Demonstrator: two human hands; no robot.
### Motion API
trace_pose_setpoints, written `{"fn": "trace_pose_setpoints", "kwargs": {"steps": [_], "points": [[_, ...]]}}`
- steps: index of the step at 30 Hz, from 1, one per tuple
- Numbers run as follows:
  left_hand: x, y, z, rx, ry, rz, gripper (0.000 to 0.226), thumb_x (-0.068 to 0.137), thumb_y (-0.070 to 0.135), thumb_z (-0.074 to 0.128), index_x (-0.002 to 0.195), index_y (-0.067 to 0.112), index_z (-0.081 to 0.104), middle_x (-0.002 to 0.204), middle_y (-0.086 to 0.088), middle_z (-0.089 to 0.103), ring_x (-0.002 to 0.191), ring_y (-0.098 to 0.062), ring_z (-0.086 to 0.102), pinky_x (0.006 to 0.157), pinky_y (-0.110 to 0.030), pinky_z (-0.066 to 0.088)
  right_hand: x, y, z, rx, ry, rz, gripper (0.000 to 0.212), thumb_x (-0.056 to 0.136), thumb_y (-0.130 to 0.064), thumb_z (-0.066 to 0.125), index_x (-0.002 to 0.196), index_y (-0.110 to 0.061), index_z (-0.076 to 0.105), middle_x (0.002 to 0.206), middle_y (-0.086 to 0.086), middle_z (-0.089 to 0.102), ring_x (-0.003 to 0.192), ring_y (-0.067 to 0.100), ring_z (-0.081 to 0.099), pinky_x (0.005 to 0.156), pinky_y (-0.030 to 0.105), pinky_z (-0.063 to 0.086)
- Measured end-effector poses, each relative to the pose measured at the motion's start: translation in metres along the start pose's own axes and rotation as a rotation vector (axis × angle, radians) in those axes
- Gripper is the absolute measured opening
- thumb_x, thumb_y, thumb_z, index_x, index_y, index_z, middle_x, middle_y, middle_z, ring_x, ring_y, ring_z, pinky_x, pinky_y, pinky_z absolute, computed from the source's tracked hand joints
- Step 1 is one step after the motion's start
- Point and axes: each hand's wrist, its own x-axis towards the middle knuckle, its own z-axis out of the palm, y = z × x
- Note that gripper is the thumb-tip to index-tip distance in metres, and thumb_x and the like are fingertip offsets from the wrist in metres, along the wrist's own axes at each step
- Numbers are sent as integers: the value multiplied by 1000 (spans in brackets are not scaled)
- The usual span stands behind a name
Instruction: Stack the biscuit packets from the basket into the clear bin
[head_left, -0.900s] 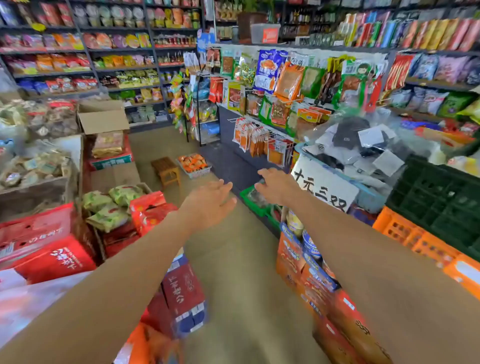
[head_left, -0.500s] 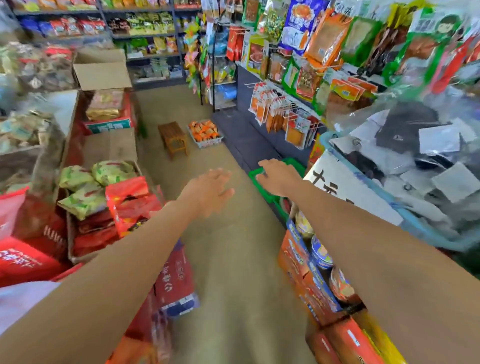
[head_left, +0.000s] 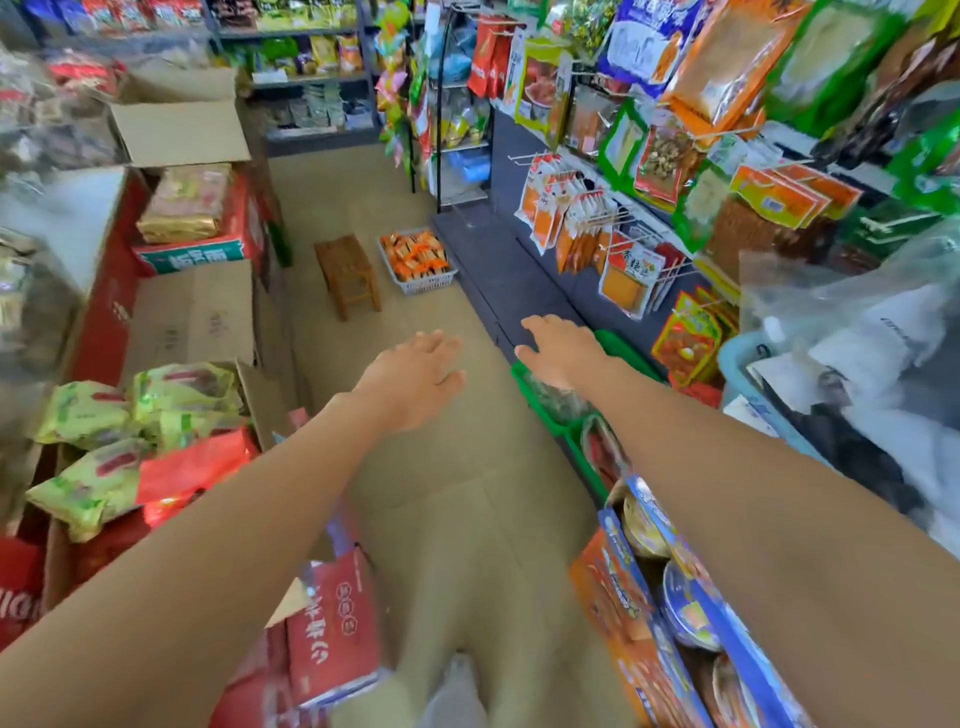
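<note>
Left hand (head_left: 413, 382) and right hand (head_left: 560, 349) reach forward, fingers loosely spread, empty. Well ahead on the floor (head_left: 447, 499), the basket (head_left: 432, 283) of biscuit packets (head_left: 413, 253) lies lengthwise along the aisle, beside a stool (head_left: 347, 262).

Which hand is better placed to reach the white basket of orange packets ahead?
Left, probably. The left hand is open over bare floor, almost in line with the basket. The right hand, also open, hangs aside over a green crate. Neither reaches it yet.
</note>
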Motion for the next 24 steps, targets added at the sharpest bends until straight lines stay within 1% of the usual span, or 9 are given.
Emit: {"fn": "trace_pose_setpoints", "kwargs": {"steps": [4, 11, 18, 24], "points": [[61, -26, -20, 16, -23, 11, 56, 103, 39, 27, 154, 20, 13, 162, -6, 8, 149, -23, 8, 117, -33, 13, 67, 3, -16, -2, 15, 4, 51, 101, -38, 37, 145, -13, 32, 145, 11, 40, 130, 34, 40, 102, 44, 33], [148, -61, -41, -6, -40, 10, 55, 104, 38, 28, 154, 19, 15, 162, -6, 9, 148, -22, 9, 116, -33, 15, 169, 12, -35, 2, -7, -10, 52, 101, -38, 37, 146, -14, 30, 146, 10, 39, 131, 33, 39, 103, 46, 33], [249, -98, -55, -30, -36, -47, 56, 103, 39, 28, 154, 19, 15, 161, -6, 9, 148, -22, 10, 117, -34, 15, 286, 25, -51, -35, -11, -63, 49, 101, -38, 37, 143, -12, 34, 143, 12, 42, 129, 34, 42, 101, 45, 35], [345, -128, -74, -33, -29, -101, 57, 103, 40, 29, 154, 19, 15, 161, -7, 10, 148, -24, 11, 118, -35, 14, 395, 39, -71, -19, -26, -104, 49, 100, -36, 38, 142, -12, 36, 141, 13, 44, 127, 34, 43, 103, 46, 36]]}}
